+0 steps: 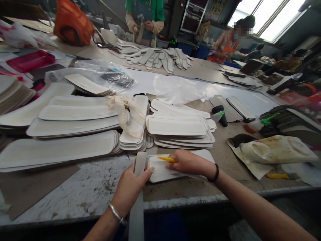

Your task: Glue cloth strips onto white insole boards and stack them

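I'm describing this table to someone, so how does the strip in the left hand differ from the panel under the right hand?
The strip is narrow; the panel is broader. The strip, gripped by the left hand, runs past the front edge of the table, while the panel lies crosswise on it. Both look pale.

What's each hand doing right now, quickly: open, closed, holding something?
Left hand: closed, gripping a long pale strip.
Right hand: closed, holding a yellow tool over a white panel.
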Tool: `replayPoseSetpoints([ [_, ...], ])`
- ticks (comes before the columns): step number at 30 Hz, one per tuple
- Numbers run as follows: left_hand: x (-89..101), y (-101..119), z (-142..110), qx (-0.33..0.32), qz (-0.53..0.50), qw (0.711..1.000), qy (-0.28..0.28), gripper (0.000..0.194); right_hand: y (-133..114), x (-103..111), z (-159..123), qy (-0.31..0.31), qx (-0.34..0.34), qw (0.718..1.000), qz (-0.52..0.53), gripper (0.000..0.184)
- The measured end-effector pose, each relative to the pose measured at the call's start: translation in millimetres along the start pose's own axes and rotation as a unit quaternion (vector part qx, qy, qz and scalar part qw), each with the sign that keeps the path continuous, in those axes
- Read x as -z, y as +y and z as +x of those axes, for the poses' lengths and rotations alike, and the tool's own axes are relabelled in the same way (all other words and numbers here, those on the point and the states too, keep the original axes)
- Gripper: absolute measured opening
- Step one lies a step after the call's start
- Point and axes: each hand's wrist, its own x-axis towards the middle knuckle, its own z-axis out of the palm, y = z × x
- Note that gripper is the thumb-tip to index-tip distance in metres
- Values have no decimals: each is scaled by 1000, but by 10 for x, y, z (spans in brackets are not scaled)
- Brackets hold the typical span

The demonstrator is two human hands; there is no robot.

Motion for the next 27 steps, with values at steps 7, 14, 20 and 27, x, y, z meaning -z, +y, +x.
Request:
replayPoseSetpoints([
  [7, -25, -10, 9, -26, 19, 999, 12, 33, -42, -20, -29, 22, 0, 998, -52, 21],
  [14, -50, 6, 15, -36, 34, 998, 26, 30, -19, -78, -33, 50, 17, 995, -84, 23],
  [20, -69, 2, 9, -33, 38, 998, 30, 24, -27, -112, -39, 75, 22, 991, -108, 25],
  [27, -62, -5, 22, -42, 42, 998, 22, 25, -54, -117, -68, 85, 27, 988, -123, 24],
])
